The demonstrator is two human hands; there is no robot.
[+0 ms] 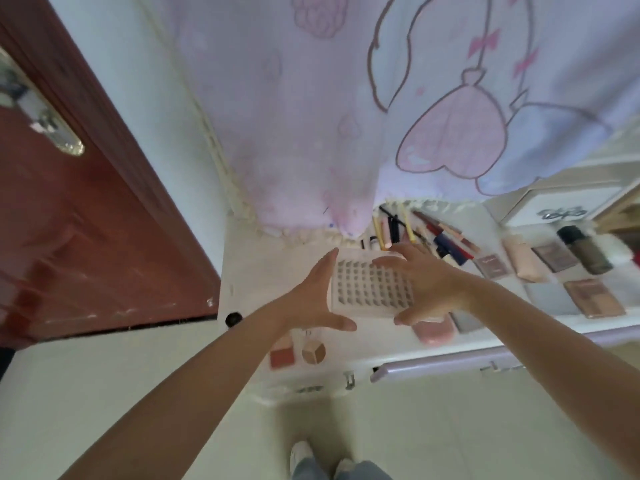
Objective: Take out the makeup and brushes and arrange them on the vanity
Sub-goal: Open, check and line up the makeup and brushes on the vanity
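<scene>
We see a white lash tray over the vanity, between both hands. Our left hand lies flat-fingered against its left edge; our right hand curls over its right side, gripping it.

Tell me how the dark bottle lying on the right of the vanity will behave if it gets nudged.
The dark bottle lies on its side and looks round, so it would probably roll rather than slide. It seems rigid and may be heavyish for its size if full. The vanity top looks smooth, so little would stop it besides the compact beside it.
</scene>
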